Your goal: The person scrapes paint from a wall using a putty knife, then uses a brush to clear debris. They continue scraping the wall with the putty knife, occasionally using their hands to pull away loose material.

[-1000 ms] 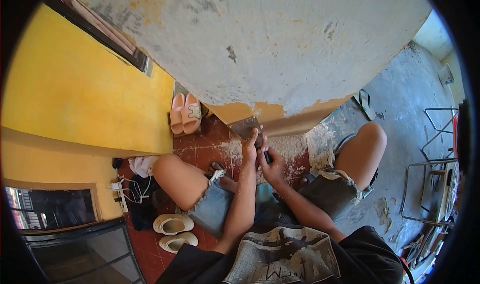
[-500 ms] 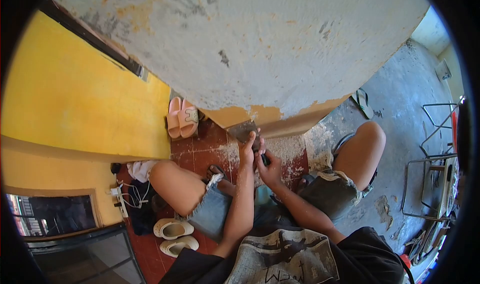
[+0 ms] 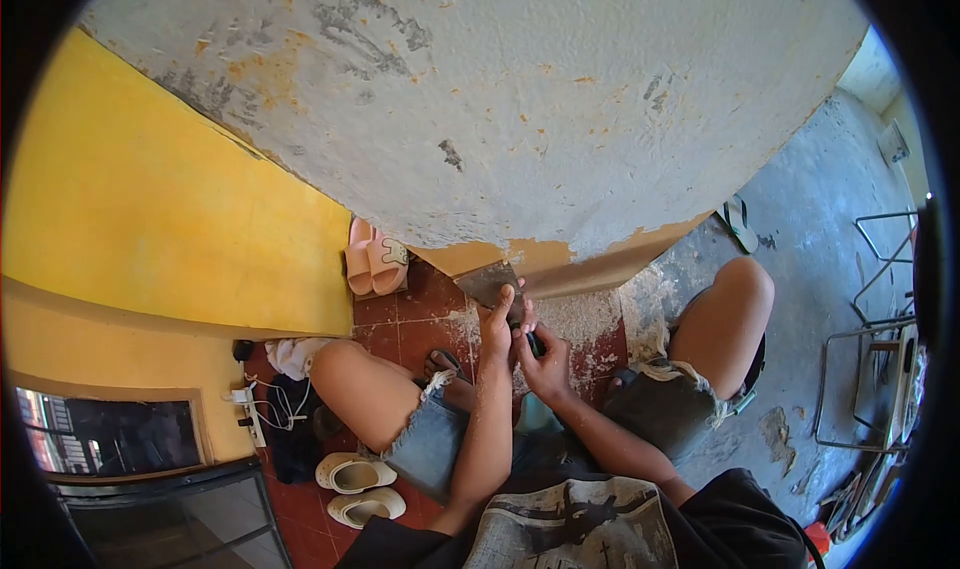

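Holding a scraper with both hands, low between spread knees and near the bottom of a grey wall. Closing the left hand around the base of the flat blade, with the thumb on the near face and fingertips showing at the opposite edge. Gripping the dark handle in the right hand, with curled fingers close against the left hand. Slanting the blade up and to the left, near the tan strip along the lower edge of the grey wall; cannot tell whether touching or apart.

Wearing frayed denim shorts, a dark shirt and dark sandals. Leaning over red tiles, with pale flakes scattered around the hands and below the grey wall.

Having on the left pink slides beside a yellow wall, and lower down a white cloth, a power strip with white cables, and cream clogs side by side. Facing, on the right, a grey floor with a flip-flop near the grey wall and metal frames well apart from both hands.
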The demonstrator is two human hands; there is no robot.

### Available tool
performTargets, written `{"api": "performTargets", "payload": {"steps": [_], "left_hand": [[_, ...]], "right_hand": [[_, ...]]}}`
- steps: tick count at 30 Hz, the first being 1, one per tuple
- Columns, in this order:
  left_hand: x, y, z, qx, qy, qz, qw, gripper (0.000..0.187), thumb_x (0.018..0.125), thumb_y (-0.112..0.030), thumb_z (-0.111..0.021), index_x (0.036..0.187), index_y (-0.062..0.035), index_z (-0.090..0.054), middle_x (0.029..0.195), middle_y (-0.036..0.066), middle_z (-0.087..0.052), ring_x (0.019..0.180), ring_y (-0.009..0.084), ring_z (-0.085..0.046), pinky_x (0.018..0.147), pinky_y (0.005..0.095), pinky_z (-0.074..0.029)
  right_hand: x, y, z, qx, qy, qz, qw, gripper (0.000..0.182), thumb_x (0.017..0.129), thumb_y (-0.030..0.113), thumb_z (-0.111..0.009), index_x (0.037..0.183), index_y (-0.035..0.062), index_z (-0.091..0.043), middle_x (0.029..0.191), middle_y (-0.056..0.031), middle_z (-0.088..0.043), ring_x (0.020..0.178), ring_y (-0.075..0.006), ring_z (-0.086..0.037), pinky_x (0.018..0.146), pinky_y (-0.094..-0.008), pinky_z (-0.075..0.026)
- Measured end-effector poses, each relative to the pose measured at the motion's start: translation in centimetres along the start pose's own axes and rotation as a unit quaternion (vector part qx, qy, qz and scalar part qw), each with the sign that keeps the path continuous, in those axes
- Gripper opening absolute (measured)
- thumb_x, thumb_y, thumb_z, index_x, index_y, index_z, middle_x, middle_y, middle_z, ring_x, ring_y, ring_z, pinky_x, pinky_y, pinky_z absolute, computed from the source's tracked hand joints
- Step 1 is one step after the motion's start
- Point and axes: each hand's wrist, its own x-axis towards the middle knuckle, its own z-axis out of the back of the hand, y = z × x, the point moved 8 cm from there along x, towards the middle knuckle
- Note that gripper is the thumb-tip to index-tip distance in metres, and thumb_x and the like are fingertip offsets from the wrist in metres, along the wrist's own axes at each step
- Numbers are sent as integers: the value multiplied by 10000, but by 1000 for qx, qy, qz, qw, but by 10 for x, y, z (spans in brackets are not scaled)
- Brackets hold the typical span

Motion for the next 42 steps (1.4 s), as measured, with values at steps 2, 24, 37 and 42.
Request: {"api": "performTargets", "payload": {"steps": [2,24,37,42], "left_hand": [[-1,-7,-11,-27,-4,14,1000,371,929,-258,-675,1105,46,-559,683,108,-586,419,150,-467,426,277,-391],[-8,-28,-32,-52,46,-20,997,354,947,-244,-645,1118,50,-550,677,107,-576,428,153,-461,437,281,-390],[-6,-23,-24,25,43,-22,999,406,952,-282,-639,1144,60,-537,675,105,-580,429,146,-461,439,297,-398],[-8,-28,-28,-37,33,-23,999,380,946,-268,-649,1113,58,-546,679,105,-575,427,148,-464,435,296,-398]], "right_hand": [[1,21,3,-1,-7,35,999,191,909,132,-663,893,-56,-632,617,-127,-584,627,-50,-513,543,-300,-451],[2,33,8,4,-6,38,999,197,905,136,-666,905,-57,-626,605,-119,-560,658,-34,-503,553,-282,-458],[1,34,3,17,-1,29,999,197,896,146,-666,932,-47,-650,619,-162,-596,628,-60,-566,557,-314,-473],[3,35,6,-3,25,-4,1000,206,896,149,-665,917,-55,-646,610,-159,-582,617,-53,-529,561,-306,-475]]}}
